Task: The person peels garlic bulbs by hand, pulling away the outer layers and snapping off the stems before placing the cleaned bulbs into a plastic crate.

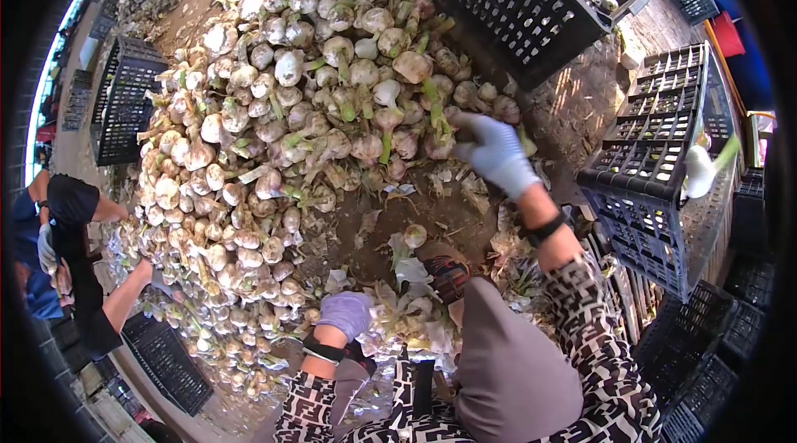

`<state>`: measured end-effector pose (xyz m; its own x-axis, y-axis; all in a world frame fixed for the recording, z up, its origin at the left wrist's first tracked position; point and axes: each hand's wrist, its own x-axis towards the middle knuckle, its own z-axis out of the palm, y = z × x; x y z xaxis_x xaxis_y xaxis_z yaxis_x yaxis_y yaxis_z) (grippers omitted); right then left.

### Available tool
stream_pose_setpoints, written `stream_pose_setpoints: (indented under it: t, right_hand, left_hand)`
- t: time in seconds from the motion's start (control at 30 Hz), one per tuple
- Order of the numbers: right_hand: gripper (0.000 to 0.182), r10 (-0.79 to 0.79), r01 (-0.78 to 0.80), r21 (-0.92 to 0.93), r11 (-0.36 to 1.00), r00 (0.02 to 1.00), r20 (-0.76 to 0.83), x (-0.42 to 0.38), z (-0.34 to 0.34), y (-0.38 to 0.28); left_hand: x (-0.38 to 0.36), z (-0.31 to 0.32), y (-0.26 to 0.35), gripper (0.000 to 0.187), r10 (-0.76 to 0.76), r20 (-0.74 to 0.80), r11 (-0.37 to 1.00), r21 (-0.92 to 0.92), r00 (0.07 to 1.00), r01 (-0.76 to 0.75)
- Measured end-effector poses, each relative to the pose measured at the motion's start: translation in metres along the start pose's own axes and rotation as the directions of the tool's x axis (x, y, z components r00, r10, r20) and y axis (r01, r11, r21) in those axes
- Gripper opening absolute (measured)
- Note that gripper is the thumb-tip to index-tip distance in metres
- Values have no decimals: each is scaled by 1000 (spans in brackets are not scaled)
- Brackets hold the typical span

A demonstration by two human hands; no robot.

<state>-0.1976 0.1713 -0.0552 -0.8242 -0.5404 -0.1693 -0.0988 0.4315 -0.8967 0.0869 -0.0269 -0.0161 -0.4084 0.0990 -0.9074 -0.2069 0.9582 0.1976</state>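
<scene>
My right hand (pixel 500 157), in a pale blue-white glove, reaches to the right edge of a large heap of garlic bulbs (pixel 332 78). Its fingers are stretched out and apart beside bulbs with green stems, holding nothing visible. Low in front of my body, my left hand (pixel 345 316) in a purple glove is curled over, close above garlic skins (pixel 407 310); its fingertips and anything in them are hidden. One loose garlic bulb (pixel 415 235) lies on the bare soil between the hands. A cleaned white garlic bulb (pixel 700 172) with a green stem overlaps a black crate's side at right.
Black plastic crates stand around: a tilted crate (pixel 515 11) at the top, a crate (pixel 639 177) at right, and crates (pixel 129 98) (pixel 168 364) at left. A co-worker (pixel 79 252) sits at the left edge, with a gloved hand. My knee (pixel 515 360) rises between my arms.
</scene>
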Motion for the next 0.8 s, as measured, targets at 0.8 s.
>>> stream_pose_setpoints:
  t: [0.8]
  right_hand:
    - [32,264,-428,836,344,898,351,-62,62,-74]
  left_hand:
    - [13,-99,63,60,-129,-916,643,-368,379,-671]
